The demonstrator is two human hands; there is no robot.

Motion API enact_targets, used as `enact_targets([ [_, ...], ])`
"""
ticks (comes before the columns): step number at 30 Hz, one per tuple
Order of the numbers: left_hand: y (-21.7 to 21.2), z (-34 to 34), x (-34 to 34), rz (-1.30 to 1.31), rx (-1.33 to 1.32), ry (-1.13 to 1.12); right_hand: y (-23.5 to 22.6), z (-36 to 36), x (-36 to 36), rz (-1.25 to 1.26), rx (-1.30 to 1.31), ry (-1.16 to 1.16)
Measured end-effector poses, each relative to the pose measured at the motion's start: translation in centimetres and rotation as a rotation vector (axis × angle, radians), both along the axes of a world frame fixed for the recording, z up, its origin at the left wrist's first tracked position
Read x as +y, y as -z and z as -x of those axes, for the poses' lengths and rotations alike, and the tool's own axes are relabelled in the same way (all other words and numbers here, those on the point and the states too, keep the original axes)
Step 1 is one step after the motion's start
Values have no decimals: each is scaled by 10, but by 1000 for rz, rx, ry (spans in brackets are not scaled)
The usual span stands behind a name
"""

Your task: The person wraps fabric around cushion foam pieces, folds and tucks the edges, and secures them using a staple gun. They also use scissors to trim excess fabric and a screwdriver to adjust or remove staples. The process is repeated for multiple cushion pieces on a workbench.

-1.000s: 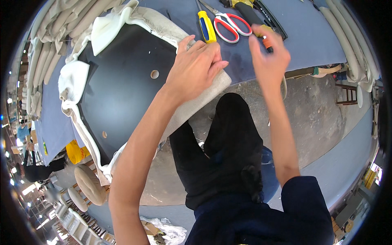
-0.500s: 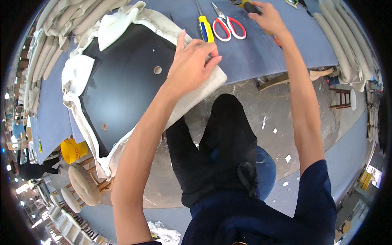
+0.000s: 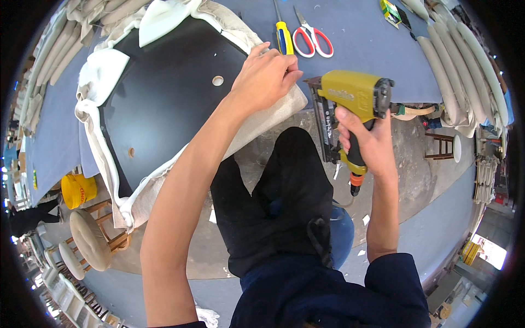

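A black panel [image 3: 164, 109] with small round holes lies at the left on the table. White padding [image 3: 106, 76] and beige fabric [image 3: 287, 106] wrap its edges. My left hand [image 3: 265, 79] is closed on the fabric along the panel's right edge, with its fingertips curled over it. Off the table's front edge, my right hand [image 3: 374, 143] grips the black handle of a yellow-green staple gun [image 3: 350, 93], whose nose points left toward the panel. An orange hose fitting hangs below the handle. A screwdriver [image 3: 283, 39] and red-and-white scissors [image 3: 313, 42] lie just beyond my left hand.
Rolls of beige fabric [image 3: 456, 76] line the right side, with folded pieces [image 3: 71, 30] at the far left. A small green-yellow box [image 3: 390, 13] lies at the back right. Below the table stand a yellow bucket [image 3: 78, 190] and round-seated stools [image 3: 90, 240]. Scraps litter the floor.
My right hand has come back from the far side of the table, bringing the staple gun toward me beside the panel. My left hand stays at the fabric edge.
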State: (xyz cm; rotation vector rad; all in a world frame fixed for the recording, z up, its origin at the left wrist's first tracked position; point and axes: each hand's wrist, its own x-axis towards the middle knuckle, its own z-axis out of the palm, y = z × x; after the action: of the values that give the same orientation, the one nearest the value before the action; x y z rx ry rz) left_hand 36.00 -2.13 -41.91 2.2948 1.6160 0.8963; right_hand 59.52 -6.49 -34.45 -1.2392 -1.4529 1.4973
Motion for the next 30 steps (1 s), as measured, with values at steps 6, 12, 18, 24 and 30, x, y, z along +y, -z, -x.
enact_targets([
  [6,2,2,2,-22,12,-22,5,12,1,9,-86,-33],
  [12,1,1,1,0,-15,-21,11,17,2,33,-143,-47],
  [18,2,-1,-2,18,-14,-52,-2,18,15,31,-324,-135],
  [24,5,-9,-5,8,-97,-61,-21,30,22,78,-562,-130],
  [30,-9,9,-1,-184,-140,-184,-23,21,34,-17,-381,-152],
])
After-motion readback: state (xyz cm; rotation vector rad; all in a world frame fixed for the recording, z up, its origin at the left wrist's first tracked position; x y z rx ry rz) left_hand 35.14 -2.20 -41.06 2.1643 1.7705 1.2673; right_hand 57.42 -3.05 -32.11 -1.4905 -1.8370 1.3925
